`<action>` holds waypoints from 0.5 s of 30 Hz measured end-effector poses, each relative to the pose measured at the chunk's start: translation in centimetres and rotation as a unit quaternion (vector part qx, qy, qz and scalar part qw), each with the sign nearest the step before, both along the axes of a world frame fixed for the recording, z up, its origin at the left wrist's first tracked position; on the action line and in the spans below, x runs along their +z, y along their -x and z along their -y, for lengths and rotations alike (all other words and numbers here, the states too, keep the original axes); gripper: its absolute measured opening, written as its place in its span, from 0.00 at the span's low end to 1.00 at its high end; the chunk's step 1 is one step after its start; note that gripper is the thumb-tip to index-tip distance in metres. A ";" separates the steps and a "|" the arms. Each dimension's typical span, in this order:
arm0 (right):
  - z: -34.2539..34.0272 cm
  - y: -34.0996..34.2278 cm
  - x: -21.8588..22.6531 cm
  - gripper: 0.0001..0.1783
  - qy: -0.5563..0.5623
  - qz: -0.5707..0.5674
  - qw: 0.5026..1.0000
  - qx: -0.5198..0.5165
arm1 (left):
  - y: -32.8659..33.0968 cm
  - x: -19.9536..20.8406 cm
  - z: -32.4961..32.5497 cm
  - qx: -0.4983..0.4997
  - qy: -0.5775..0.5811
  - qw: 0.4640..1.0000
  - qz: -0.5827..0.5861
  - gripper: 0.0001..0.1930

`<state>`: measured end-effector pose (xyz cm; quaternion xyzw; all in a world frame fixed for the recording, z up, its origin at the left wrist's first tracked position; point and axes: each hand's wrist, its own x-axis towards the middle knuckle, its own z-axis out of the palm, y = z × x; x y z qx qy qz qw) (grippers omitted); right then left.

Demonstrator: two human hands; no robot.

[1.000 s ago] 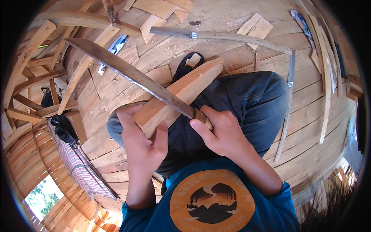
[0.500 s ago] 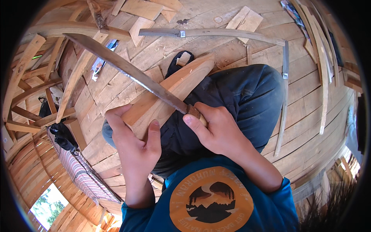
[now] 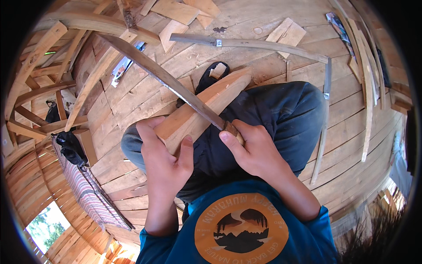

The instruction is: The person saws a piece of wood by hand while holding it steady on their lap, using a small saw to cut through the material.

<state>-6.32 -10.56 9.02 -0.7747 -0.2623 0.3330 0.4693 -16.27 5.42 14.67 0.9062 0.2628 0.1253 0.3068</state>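
Head view: nearest is a blue shirt point(image 3: 165, 244). Just past it, the left hand point(image 3: 165, 158) clasps the near end of a wooden block point(image 3: 225, 93), which slants over 2 folded legs point(image 3: 290, 119). The right hand point(image 3: 254, 143) is wrapped around the handle of a long blade point(image 3: 162, 77) crossing above the block; whether they touch, I cannot tell. Beyond, an angled strip point(image 3: 268, 45) lies on the plank floor point(image 3: 347, 88).

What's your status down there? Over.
Left hand holding tapered pale wooden block. Right hand gripping long grey steel knife by brown wooden handle. Knife crosses over block; contact unclear.
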 end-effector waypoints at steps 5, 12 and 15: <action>-0.5 0.0 1.1 0.28 -0.011 -0.008 1.000 0.014 | -0.4 0.4 0.2 0.014 0.008 0.999 -0.029 0.26; 2.7 -1.8 -3.6 0.27 0.088 -0.054 0.990 -0.092 | -0.7 0.0 -0.3 -0.022 -0.008 1.000 0.001 0.26; 2.0 -1.5 -2.8 0.26 0.048 -0.082 0.991 -0.089 | -0.9 0.2 0.4 -0.020 0.002 1.000 -0.001 0.26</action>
